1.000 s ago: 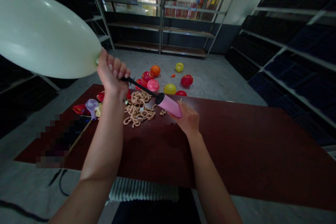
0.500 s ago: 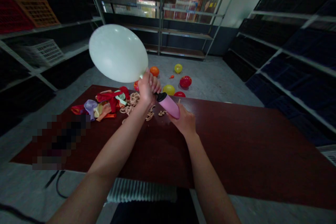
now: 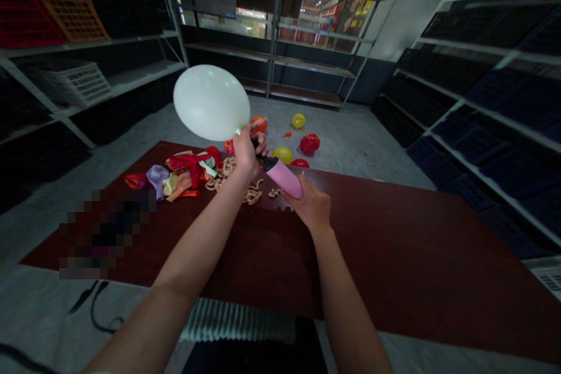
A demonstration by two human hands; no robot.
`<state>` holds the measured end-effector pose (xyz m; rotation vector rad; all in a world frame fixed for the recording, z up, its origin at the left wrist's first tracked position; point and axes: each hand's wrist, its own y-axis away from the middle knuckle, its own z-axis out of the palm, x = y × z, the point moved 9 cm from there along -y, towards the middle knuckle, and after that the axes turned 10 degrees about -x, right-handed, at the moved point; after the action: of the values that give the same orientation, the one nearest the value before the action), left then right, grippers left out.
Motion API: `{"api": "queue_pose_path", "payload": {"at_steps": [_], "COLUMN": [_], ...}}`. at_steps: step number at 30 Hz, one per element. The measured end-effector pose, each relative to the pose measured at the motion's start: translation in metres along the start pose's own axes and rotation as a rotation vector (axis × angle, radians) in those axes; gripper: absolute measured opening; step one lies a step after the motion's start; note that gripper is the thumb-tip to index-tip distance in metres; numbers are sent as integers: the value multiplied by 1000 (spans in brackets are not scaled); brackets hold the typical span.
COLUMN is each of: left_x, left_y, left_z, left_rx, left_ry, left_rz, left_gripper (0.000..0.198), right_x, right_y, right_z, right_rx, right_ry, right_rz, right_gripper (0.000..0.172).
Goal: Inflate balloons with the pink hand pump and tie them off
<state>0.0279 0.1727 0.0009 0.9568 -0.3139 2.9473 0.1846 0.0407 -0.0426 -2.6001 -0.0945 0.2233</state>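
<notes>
Hands (image 3: 312, 204) close together above table (image 3: 416, 251)

Metal racks (image 3: 138, 77) line three sides of the grey floor (image 3: 363, 128); a window (image 3: 333, 7) shows behind the far rack (image 3: 313, 66).

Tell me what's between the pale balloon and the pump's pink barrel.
Between the pale balloon and the pink barrel, the head view shows the left hand, then the pump's black end.

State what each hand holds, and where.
The right hand grips the pink balloon pump by its barrel's near end. The left hand holds the inflated pale balloon at its neck; whether it also grips the pump's black end is unclear.
</notes>
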Motion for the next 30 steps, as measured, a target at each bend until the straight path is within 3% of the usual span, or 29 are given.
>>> {"api": "queue_pose_path", "payload": {"at_steps": [4, 9, 14, 17, 24, 30], "left_x": [19, 61, 107, 124, 119, 84], "left_y": [-2, 1, 11, 17, 30, 32], "left_z": [-9, -11, -8, -3, 19, 31], "left_rx": [87, 154, 147, 126, 144, 121], "left_ry": [36, 86, 66, 43, -40, -45], "left_rz": [-11, 37, 157, 223, 273, 199], "left_gripper": [39, 59, 61, 60, 63, 60], "right_x": [-1, -1, -1, -2, 2, 6], "right_y": [-1, -2, -3, -3, 1, 1], "right_z": [-1, -5, -10, -13, -7, -7], "right_rx": [-7, 18, 18, 26, 36, 42], "right_ry": [4, 18, 4, -11, -65, -69], "right_rz": [-12, -45, -71, -74, -45, 6], "right_gripper": [49, 50, 50, 47, 43, 40]}}
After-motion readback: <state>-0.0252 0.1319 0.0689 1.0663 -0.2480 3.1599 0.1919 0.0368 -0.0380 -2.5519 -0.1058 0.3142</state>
